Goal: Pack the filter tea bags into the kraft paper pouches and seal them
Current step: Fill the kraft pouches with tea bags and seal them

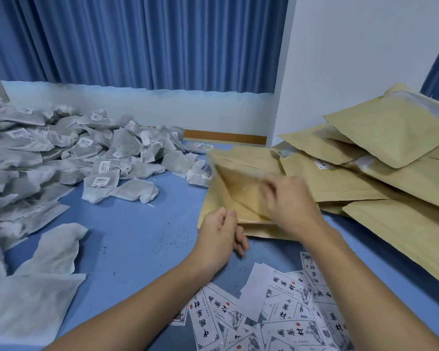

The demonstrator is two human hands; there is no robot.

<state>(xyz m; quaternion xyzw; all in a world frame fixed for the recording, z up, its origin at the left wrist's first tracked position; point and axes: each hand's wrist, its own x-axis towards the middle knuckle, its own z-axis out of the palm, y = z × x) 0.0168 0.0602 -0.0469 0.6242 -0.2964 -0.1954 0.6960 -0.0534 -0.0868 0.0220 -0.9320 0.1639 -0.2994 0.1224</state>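
An open kraft paper pouch [235, 184] lies on the blue table in front of me, its mouth facing me and spread wide. My left hand [221, 233] pinches the near lip of the pouch between thumb and fingers. My right hand [290, 200] is blurred with motion and reaches into the pouch mouth; whether it holds anything cannot be told. A large heap of white filter tea bags [61, 153] with small labels covers the left of the table. A stack of kraft pouches [380, 158] rises at the right.
Printed paper labels [276, 307] with black characters lie scattered near the front edge between my forearms. Several larger white fabric bags [36, 279] lie at the front left. A blue curtain and a white wall stand behind the table.
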